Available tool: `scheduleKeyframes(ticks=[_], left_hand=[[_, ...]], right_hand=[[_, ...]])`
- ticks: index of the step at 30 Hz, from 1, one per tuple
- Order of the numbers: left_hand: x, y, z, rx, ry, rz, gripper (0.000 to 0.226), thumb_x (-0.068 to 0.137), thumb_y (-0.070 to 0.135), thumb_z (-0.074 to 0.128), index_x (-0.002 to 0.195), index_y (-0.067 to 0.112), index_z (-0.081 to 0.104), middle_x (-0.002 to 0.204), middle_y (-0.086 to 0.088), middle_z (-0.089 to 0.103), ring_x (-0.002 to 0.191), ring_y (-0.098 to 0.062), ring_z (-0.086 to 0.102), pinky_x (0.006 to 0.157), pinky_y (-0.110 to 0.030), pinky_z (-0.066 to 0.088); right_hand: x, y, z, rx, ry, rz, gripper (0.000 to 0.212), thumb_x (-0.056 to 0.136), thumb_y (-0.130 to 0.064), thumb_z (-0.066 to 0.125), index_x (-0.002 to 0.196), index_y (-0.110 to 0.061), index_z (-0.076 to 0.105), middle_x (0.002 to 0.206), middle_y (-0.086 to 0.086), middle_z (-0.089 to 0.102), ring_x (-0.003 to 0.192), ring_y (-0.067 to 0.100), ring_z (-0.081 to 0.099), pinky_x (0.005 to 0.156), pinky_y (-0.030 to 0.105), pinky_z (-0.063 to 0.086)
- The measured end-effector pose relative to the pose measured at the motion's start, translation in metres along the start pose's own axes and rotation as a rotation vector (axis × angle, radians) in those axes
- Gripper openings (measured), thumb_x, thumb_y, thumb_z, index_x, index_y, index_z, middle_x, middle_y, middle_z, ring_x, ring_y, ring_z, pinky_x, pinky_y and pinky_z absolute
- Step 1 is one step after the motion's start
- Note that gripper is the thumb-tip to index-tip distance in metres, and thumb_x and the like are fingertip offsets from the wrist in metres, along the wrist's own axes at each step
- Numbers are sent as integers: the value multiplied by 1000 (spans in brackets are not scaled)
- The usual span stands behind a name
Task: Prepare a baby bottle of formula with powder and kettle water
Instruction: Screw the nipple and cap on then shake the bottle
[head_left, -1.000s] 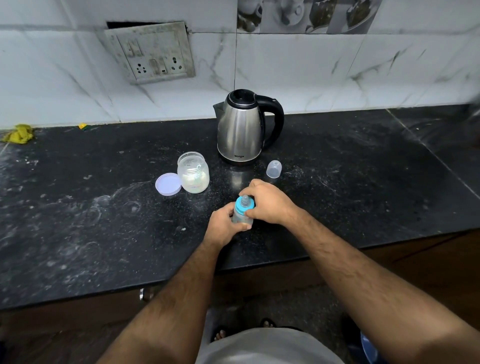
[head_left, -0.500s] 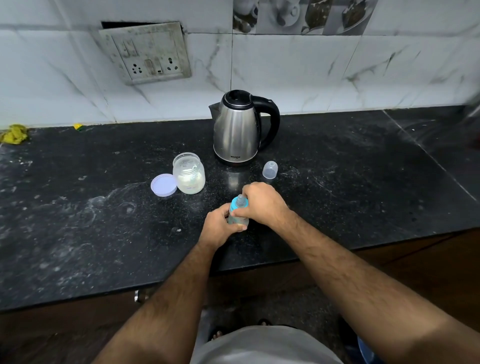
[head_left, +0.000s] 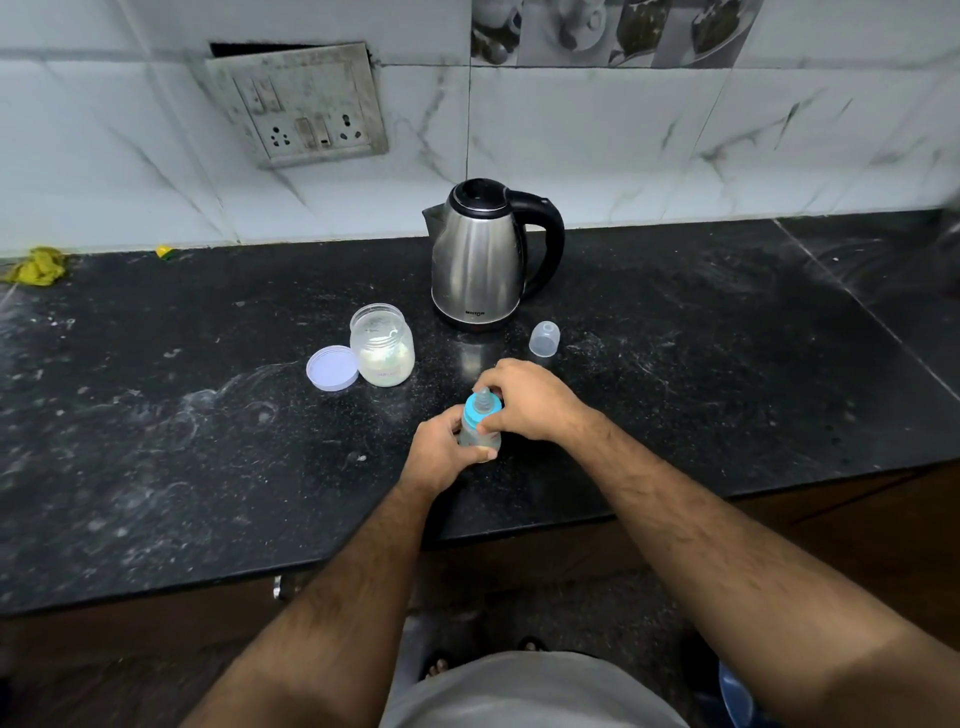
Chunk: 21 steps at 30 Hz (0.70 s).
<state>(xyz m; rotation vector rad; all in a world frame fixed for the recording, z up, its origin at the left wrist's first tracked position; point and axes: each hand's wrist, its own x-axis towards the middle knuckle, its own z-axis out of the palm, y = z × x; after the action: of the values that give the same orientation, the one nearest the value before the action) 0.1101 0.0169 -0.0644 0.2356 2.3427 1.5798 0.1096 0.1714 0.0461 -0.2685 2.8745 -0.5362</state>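
A small baby bottle (head_left: 480, 434) with a blue collar and teat stands on the black counter (head_left: 156, 426), near its front edge. My left hand (head_left: 444, 449) grips the bottle's clear body from the left. My right hand (head_left: 530, 400) wraps its fingers around the blue collar. Behind them stands a steel kettle (head_left: 480, 254) with a black handle, lid down. Left of it sits an open powder jar (head_left: 382, 351) holding pale powder, its lilac lid (head_left: 332, 367) lying flat beside it. The bottle's clear cap (head_left: 544, 339) rests upright right of the kettle.
A socket plate (head_left: 301, 104) hangs on the tiled wall behind. A yellow cloth (head_left: 36, 266) lies at the counter's far left. Powder smears streak the counter. The counter's front edge runs just under my forearms.
Both hands stay on the bottle; the right hand's fingers have shifted around the blue collar. The camera view has drifted slightly.
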Motion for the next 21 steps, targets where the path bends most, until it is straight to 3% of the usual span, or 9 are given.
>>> scheduleKeyframes(ticks=[4, 7, 10, 12, 14, 16, 18, 21], left_hand=[[-1, 3, -1, 17, 3, 6, 50, 64, 9, 88, 94, 43, 64, 87, 16, 73, 83, 8, 67, 73, -6, 47], [0, 1, -1, 22, 7, 20, 51, 63, 9, 88, 95, 41, 65, 84, 17, 72, 80, 11, 65, 70, -4, 45], [2, -3, 0, -9, 2, 4, 52, 63, 8, 89, 100, 37, 66, 93, 15, 74, 91, 3, 68, 83, -13, 50], [3, -5, 2, -19, 0, 0, 54, 63, 8, 89, 103, 35, 66, 99, 14, 74, 97, -3, 69, 90, -21, 52], [4, -5, 2, -18, 6, 1, 55, 62, 8, 90, 102, 36, 66, 99, 13, 74, 97, -4, 69, 91, -23, 53], [4, -5, 2, -9, 8, 4, 54, 62, 8, 90, 99, 40, 65, 97, 15, 74, 95, -3, 70, 89, -21, 53], [3, -4, 2, -1, 6, 9, 54, 63, 8, 89, 99, 40, 65, 94, 17, 74, 92, 1, 69, 85, -15, 52], [1, -2, 0, 13, 8, 25, 54, 63, 9, 89, 104, 37, 67, 92, 18, 73, 88, 9, 66, 77, -6, 47]], right_hand=[[0, -6, 11, -173, 84, 106, 59, 68, -72, 69, 82, -17, 53, 84, -2, 57, 78, 17, 54, 63, 33, 39], [0, -6, 8, -238, 67, 127, 69, 60, -83, 64, 84, -19, 50, 86, -3, 53, 79, 18, 55, 63, 34, 40], [1, 0, -5, -143, -46, 61, 83, 60, -63, 79, 126, -20, 53, 107, 1, 54, 96, 21, 58, 74, 33, 44], [2, 3, -11, -52, -130, -7, 80, 67, -40, 83, 139, -26, 49, 113, -1, 52, 104, 16, 55, 82, 30, 44], [4, 5, -10, -20, -126, -48, 54, 69, -29, 81, 121, -26, 63, 105, -4, 58, 102, 15, 58, 84, 35, 49], [3, 3, -4, -28, -55, 1, 36, 68, -38, 80, 98, -23, 66, 93, -5, 63, 92, 17, 61, 71, 36, 50], [2, 0, 5, -104, 24, 74, 45, 67, -59, 75, 84, -21, 58, 83, -5, 62, 79, 17, 59, 59, 32, 42], [-2, -3, 15, -250, 96, 154, 64, 65, -84, 56, 75, -22, 47, 75, -6, 56, 70, 16, 53, 58, 31, 37]])
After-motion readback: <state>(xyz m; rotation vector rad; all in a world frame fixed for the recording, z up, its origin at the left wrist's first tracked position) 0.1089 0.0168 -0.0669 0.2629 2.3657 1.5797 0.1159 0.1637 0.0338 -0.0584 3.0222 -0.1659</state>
